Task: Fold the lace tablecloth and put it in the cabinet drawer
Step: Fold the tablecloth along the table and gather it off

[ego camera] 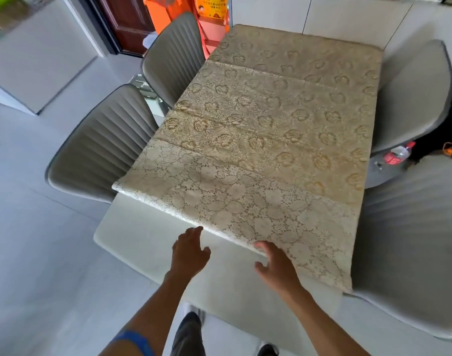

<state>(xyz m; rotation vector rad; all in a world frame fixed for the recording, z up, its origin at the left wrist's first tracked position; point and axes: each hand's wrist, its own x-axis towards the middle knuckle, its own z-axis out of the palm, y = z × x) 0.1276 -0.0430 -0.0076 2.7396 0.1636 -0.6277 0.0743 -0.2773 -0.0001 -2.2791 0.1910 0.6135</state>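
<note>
While a lace tablecloth (271,140) covers most of the table (148,242), both hands, left (190,249) and right (276,265), reach its near edge, fingers spread, gripping nothing.

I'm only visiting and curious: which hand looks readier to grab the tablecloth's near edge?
Probably the right hand: its fingertips already reach the lace tablecloth at its near edge. The left hand is open just short of it, over the bare table.

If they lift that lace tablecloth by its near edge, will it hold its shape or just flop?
Probably flop: the lace tablecloth is thin openwork that droops over the table edge. It likely weighs little, since it is full of holes. It may slide on the smooth top, and both hands are open near its edge.
</note>
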